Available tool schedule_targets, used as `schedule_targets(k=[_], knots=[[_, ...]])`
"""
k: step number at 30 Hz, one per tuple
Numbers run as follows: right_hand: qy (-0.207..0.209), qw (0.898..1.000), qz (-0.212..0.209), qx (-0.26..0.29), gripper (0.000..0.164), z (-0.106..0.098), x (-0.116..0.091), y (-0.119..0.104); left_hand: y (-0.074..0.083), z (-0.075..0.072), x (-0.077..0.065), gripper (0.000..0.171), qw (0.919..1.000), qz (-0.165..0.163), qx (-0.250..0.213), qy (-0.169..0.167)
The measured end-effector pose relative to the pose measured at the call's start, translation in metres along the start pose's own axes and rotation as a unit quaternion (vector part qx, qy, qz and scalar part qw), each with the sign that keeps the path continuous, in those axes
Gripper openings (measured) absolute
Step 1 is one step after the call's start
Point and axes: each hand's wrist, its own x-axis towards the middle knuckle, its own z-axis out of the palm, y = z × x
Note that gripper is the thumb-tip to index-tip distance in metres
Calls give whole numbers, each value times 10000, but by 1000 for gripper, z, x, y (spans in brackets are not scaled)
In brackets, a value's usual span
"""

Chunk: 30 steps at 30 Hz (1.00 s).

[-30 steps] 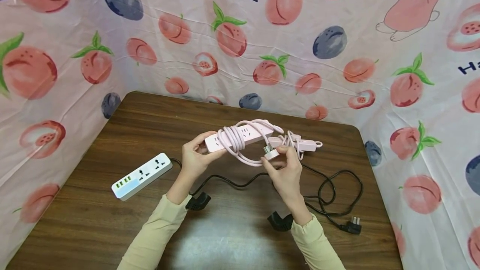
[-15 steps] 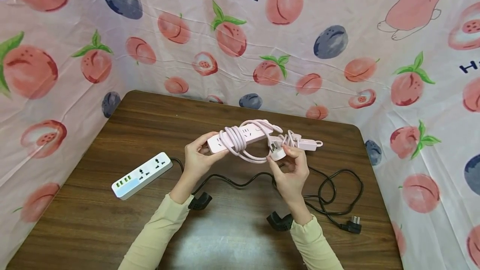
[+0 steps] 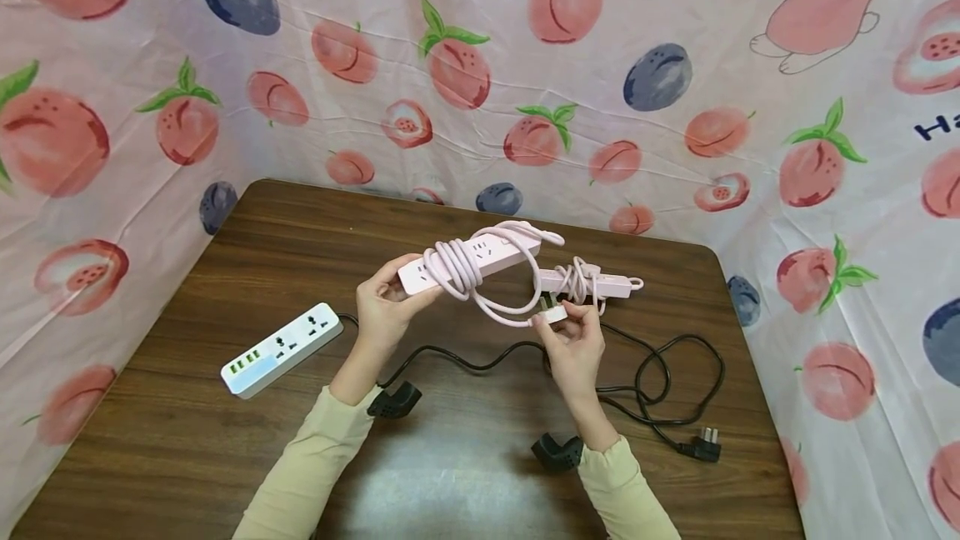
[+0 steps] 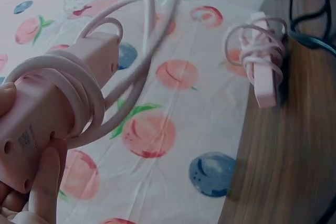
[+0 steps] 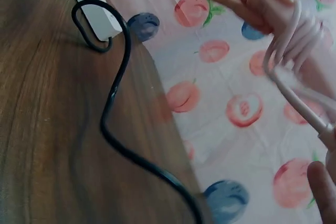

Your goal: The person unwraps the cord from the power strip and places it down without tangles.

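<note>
My left hand [image 3: 384, 309] grips one end of a pink power strip [image 3: 512, 250], raised above the table and tilted up to the right. Its pink cord [image 3: 456, 267] is coiled several times round the middle, and a loose loop hangs toward the right. In the left wrist view the strip's underside [image 4: 37, 124] shows, with a thumb or finger pressed against it. Between thumb and fingers, my right hand [image 3: 576, 350] pinches the plug [image 3: 553, 314] at the cord's end, prongs pointing up. At the right wrist view's edge only part of that hand shows.
Behind the right hand lies a second pink power strip [image 3: 615, 287] wrapped in its cord. A white power strip [image 3: 281, 350] rests at the left of the wooden table [image 3: 315, 223]. Its black cord [image 3: 480, 370] runs right to a black plug [image 3: 705, 445]. A fruit-print cloth [image 3: 465, 140] hangs behind.
The pink strip has shifted slightly left and up, away from the plug. The right hand moved right, then slightly back left, still pinching the plug. The loop of cord between has widened.
</note>
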Motion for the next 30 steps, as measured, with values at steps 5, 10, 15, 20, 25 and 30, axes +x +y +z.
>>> schedule_targets(k=[5, 10, 15, 20, 25, 30], knots=[[26, 9969, 760, 194, 34, -2, 12, 14, 5, -2, -1, 46, 9986, -312, -347, -265], [-34, 9976, 666, 202, 33, -6, 37, 17, 7, -7, -2, 48, 9946, -452, -388, -848], [-559, 9954, 213, 742, 40, -12, 68, 8, 9, -16, -2, 48, 9869, -304, -497, -1503], [-1015, 9905, 413, 832, 41, -15, 94, -7, 12, -19, 0, 47, 9784, -179, -674, -1944], [-1176, 9848, 1242, 298, 38, -12, 108, -14, 13, -19, 0, 46, 9772, -129, -809, -1961], [-1074, 9854, 1117, -699, 38, -5, 110, -10, 12, -16, -1, 45, 9760, -246, -744, -2033]])
